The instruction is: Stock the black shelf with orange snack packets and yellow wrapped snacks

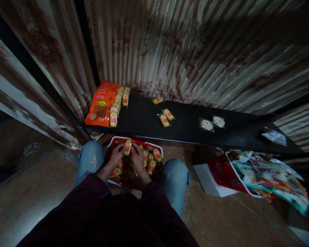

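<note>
A small yellow packaged snack cake [128, 147] is held upright between both hands, over a red basket [137, 140] with a white rim. My left hand [116, 155] pinches its left side, and my right hand [138, 157] has its fingers at the right edge. More of the same yellow packs [151, 167] lie loose in the basket below. On the black shelf [141, 120] in front, a block of matching yellow packs [114, 116] stands in rows beside orange snack bags [99, 108].
Loose yellow packs [164, 120] and two round white wrapped items [206, 124] lie along the shelf. A silver-white packet [274, 136] is near its right end. At right, a second red basket [222, 169] holds large snack bags [270, 175]. A pleated curtain [170, 51] hangs behind.
</note>
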Demonstrator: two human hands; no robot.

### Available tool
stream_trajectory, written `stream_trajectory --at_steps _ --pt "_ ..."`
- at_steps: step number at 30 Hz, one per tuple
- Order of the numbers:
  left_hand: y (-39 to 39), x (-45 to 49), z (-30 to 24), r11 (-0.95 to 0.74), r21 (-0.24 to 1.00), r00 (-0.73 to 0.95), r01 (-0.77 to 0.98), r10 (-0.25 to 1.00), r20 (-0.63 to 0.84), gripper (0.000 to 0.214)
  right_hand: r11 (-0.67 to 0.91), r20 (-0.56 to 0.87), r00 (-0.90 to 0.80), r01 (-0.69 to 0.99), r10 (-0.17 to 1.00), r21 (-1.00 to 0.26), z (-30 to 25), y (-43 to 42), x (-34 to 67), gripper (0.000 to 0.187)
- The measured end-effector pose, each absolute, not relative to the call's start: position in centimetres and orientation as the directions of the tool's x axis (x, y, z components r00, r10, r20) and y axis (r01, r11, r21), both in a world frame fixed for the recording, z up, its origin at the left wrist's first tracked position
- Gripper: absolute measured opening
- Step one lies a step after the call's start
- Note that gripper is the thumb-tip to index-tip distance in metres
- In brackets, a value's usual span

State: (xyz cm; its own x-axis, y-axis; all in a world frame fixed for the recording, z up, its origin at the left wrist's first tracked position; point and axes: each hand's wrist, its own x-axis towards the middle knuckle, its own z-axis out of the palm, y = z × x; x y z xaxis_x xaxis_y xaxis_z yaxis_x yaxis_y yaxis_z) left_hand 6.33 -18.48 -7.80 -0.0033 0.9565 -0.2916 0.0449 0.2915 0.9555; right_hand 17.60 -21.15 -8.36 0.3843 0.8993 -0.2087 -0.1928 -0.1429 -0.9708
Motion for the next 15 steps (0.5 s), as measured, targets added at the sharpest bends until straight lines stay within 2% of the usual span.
stream_trajectory --at_steps 2,8,15 --pt "-18.5 6.4 -8.0 0.308 0.951 -0.003 -0.011 0.952 -0.308 0.030 -0.136 -0.196 0.410 -0.173 0.891 -0.976 -8.2 -21.4 17.4 0.033" --pt "-18.4 6.7 -8.2 0.203 0.977 0.005 -0.066 0.979 -0.203 0.026 -0.116 -0.154 0.393 -0.119 0.906 -0.986 -8.1 -22.2 17.2 0.032" --pt "-18.8 6.9 -7.3 0.208 0.977 0.049 -0.043 0.977 -0.206 0.019 -0.148 -0.216 0.425 -0.187 0.879 -0.971 -8.3 -22.9 16.9 0.038"
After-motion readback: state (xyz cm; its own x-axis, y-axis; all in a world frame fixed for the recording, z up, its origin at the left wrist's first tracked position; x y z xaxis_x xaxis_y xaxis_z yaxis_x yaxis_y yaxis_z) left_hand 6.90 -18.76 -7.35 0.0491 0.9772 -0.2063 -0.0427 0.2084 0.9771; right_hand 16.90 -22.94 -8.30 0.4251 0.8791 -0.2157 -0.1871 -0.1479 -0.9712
